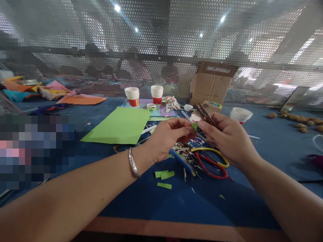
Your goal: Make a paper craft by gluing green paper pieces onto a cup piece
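Observation:
My left hand [171, 134], a silver bangle at its wrist, pinches a small green paper piece [194, 125] between thumb and fingertips. My right hand [224, 137] is closed round a dark metal tool with two slim prongs [205, 113], which point up and to the left. Its thumb tip meets the green piece; whether it grips the paper as well I cannot tell. Just behind the fingertips shows a white cup piece [195, 118]. Beneath the hands lie scissors with red and yellow handles [212, 166], among paper scraps [183, 151]. Several green paper strips [165, 174] lie nearer me.
A large green sheet [118, 126] lies left of my hands. Stacked paper cups [132, 97] and small cut cup pieces [173, 103] stand behind. At the back are a cardboard box [212, 84] and a perforated metal screen [161, 40]. Walnut-like brown objects [300, 119] lie right.

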Motion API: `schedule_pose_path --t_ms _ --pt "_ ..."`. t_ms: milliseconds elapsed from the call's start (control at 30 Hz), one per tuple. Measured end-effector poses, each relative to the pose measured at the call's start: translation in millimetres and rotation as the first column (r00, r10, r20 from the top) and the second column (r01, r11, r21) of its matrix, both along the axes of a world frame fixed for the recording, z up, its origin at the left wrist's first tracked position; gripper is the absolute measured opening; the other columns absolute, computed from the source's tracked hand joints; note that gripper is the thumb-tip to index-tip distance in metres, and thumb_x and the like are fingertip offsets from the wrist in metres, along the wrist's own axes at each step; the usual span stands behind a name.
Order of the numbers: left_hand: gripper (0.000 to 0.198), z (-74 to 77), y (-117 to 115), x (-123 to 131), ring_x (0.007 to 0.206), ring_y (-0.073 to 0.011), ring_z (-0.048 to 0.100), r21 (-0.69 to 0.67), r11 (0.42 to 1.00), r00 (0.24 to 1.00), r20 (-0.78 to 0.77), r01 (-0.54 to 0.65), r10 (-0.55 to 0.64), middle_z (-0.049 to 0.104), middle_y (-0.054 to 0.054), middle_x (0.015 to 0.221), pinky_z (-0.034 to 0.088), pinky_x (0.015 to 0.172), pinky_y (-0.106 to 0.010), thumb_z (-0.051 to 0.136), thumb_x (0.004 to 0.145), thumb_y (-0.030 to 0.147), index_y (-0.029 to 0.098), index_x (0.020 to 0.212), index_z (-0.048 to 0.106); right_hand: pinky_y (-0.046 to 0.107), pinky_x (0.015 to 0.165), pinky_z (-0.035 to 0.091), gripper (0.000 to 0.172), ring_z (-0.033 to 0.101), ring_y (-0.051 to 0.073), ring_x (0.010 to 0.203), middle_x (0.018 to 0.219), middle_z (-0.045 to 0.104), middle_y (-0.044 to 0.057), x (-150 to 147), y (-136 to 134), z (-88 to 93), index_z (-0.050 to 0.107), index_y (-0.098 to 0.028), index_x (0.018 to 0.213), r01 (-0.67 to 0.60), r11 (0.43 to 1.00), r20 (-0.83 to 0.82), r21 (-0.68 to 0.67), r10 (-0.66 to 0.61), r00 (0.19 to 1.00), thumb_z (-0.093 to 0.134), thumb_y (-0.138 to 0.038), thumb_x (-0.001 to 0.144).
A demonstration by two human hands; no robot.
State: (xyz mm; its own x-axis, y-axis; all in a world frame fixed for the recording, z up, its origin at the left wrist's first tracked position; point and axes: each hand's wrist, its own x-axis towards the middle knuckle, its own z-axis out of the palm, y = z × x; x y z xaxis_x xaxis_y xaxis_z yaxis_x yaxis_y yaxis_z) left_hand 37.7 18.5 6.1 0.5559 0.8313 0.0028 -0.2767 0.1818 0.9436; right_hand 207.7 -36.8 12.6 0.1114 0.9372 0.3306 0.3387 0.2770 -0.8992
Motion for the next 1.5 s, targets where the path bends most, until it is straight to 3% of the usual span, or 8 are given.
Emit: schedule_pose_path --t_ms 333,567,667,833,1100,1267,1500 --pt "0.01 6.2 14.8 -6.3 0.072 -0.0097 0.067 -0.128 0.992 0.998 0.063 -0.017 0.026 0.068 -0.002 0.075 0.053 0.079 -0.026 0.063 0.088 0.008 0.012 0.08 0.065 0.026 0.041 0.017 0.039 0.028 0.008 0.048 0.062 0.041 -0.005 1.3 -0.6 -0.9 0.065 -0.02 0.089 -0.094 0.99 -0.106 -0.101 0.083 0.991 0.061 -0.058 0.094" --pt "0.008 4.7 11.4 -4.0 0.071 -0.0092 0.063 0.012 1.0 1.0 0.019 0.004 -0.004 0.066 0.0 0.074 0.05 0.078 -0.027 0.067 0.085 0.011 0.013 0.078 0.065 0.025 0.042 0.019 0.037 0.029 0.007 0.049 0.062 0.042 -0.006 -0.1 -0.2 -0.7 0.064 -0.02 0.087 -0.065 0.995 -0.097 -0.081 0.057 0.994 0.067 -0.056 0.09" --pt "0.007 3.7 6.2 -2.4 0.068 -0.0089 0.061 0.039 0.999 0.999 -0.011 0.031 -0.031 0.063 0.001 0.072 0.05 0.077 -0.028 0.069 0.082 0.012 0.013 0.076 0.064 0.024 0.044 0.024 0.036 0.034 0.007 0.051 0.066 0.051 -0.005 -0.2 -0.1 0.2 0.065 -0.019 0.09 -0.071 0.995 -0.081 -0.068 0.066 0.995 0.074 -0.054 0.085" --pt "0.008 2.2 1.3 -1.3 0.07 -0.0106 0.062 0.047 0.996 0.997 -0.043 0.071 -0.069 0.064 0.0 0.073 0.05 0.076 -0.029 0.07 0.079 0.015 0.013 0.074 0.065 0.025 0.057 0.042 0.037 0.055 0.013 0.066 0.078 0.064 0.0 0.3 -1.2 -0.1 0.066 -0.019 0.093 -0.089 0.993 -0.037 -0.074 0.087 0.996 0.081 -0.05 0.078" --pt "0.009 6.3 -1.4 -1.1 0.069 -0.0114 0.067 -0.058 0.996 0.998 -0.027 0.063 -0.065 0.067 -0.001 0.072 0.052 0.073 -0.028 0.067 0.08 0.009 0.013 0.073 0.065 0.027 0.063 0.046 0.031 0.061 0.016 0.072 0.077 0.065 0.0 1.9 -1.5 -1.2 0.067 -0.02 0.093 -0.085 0.993 -0.057 -0.077 0.081 0.995 0.083 -0.042 0.078" --pt "0.008 6.4 0.0 -3.1 0.07 -0.0125 0.071 -0.089 0.991 0.995 -0.005 0.101 -0.102 0.069 -0.001 0.075 0.053 0.073 -0.028 0.074 0.078 0.013 0.013 0.074 0.067 0.025 0.054 0.041 0.024 0.054 0.014 0.064 0.075 0.065 0.001 4.5 -0.4 -2.0 0.07 -0.02 0.085 -0.036 0.999 0.02 -0.032 0.037 0.999 0.08 -0.041 0.08" --pt "0.006 6.1 4.2 -4.7 0.069 -0.0136 0.073 -0.074 0.987 0.99 -0.009 0.14 -0.141 0.072 -0.003 0.075 0.057 0.074 -0.029 0.07 0.085 0.015 0.012 0.079 0.07 0.025 0.051 0.037 0.024 0.051 0.014 0.064 0.074 0.064 0.002 7.4 0.9 -3.6 0.07 -0.02 0.087 -0.025 0.999 0.041 -0.023 0.026 0.999 0.079 -0.041 0.082"
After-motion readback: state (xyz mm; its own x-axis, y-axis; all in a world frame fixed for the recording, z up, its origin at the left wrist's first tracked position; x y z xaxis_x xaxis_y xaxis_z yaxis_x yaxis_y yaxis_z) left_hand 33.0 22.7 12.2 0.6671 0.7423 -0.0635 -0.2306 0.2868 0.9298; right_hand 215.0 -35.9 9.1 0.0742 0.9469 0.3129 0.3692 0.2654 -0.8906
